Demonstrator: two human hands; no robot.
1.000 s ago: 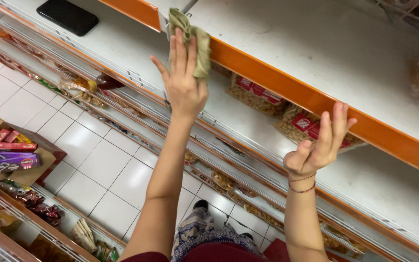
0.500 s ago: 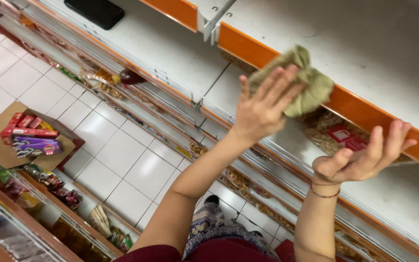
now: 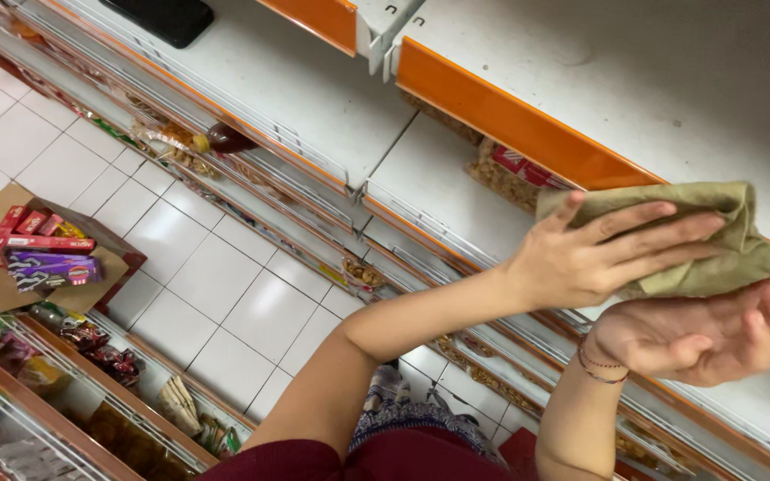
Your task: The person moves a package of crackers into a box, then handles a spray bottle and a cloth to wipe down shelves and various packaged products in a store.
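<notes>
My left hand [image 3: 599, 254] lies flat on an olive-green cloth [image 3: 715, 236], pressing it against the orange front edge of the white top shelf [image 3: 634, 80]. My right hand [image 3: 706, 330] is cupped palm-up just under the cloth and the shelf edge, its fingers apart, touching or nearly touching the cloth's lower fold. A thin bracelet circles my right wrist. Both forearms reach up from the bottom of the view.
A lower white shelf [image 3: 314, 98] carries a black flat object [image 3: 167, 18]. Bags of nuts [image 3: 510, 174] lie on the shelf below the orange edge. An open cardboard box [image 3: 37, 254] of colourful packs sits on the white tiled floor [image 3: 225, 294]. More shelves of snacks run along the bottom left.
My left hand has slid the cloth to the right along the orange shelf edge. My right hand has moved in beneath the cloth, from open in the air to cupped under it.
</notes>
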